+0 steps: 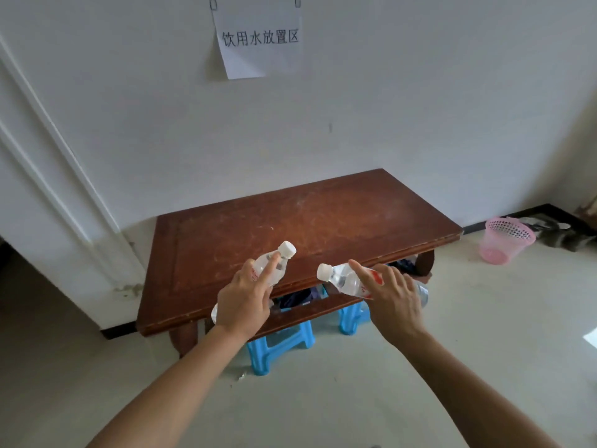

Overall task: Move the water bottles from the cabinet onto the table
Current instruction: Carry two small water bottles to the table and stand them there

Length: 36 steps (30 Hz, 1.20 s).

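1. The white wall (pixel 420 92) is backing the brown table (pixel 323 215), whose long back edge is sitting close to it.
2. That table is likely the place the bottles are going.
3. A paper sign (pixel 258 40) is hanging on the wall above the table's back edge. It is marking this as the drinking water spot.
4. Blue stools (pixel 277 344) are sitting tucked under the table's front edge, out of the way.
5. A pink basket (pixel 505 240) is sitting on the floor, well apart from the table's right end.
6. The left hand (pixel 242 302) is wrapping around the left bottle (pixel 280 270) above the front edge. One finger is lying along the neck, probably to steady it.
7. The right hand (pixel 394 302) is wrapping around the right bottle (pixel 342 281), just off the front edge.
8. Both bottles are tilting in the air, not touching the table. The left cap is pointing up and away, and the right cap is pointing left. I think they are needing to be turned upright before being set down.
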### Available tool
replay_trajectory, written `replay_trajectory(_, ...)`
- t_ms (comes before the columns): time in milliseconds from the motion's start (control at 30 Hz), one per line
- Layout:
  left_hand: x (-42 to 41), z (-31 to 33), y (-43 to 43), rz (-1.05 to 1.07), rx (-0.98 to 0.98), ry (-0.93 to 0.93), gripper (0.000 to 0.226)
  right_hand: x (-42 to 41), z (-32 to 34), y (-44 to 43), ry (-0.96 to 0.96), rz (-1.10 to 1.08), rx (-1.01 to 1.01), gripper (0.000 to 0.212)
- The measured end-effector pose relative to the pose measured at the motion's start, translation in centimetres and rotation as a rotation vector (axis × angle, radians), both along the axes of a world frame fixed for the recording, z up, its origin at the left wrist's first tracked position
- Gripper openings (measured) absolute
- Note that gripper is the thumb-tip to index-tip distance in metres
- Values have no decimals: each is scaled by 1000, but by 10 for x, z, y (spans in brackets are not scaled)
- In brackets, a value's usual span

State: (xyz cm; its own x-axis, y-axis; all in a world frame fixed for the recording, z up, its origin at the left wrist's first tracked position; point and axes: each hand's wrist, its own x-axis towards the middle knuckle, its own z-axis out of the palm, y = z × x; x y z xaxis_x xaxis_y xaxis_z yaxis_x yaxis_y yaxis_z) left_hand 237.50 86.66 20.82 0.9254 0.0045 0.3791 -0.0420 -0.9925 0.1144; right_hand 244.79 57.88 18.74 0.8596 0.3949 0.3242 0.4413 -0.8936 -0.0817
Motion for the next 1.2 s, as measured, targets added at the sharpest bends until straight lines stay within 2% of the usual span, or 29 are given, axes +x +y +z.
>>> replay_trajectory(200,128,-35,10,93,-33,48,93,148,-36,25,109,106,7,104)
replay_trajectory(467,264,-30,50,329,-45,96,89,345,-31,91,192,243,118,99)
replay_trajectory(600,299,-42,76,351,-46,137,90,395,-42,132,248,298,151,92)
replay_trajectory(767,371,-73,148,375,-120,141,85,448,-65,205,322,284,225,92)
replay_trajectory(967,455,-100,225,354,-336,79,78,499,-84,296,419,166,420,80)
replay_trajectory(1200,511,-116,276,321,-536,-20,74,540,-100,378,484,37,654,79)
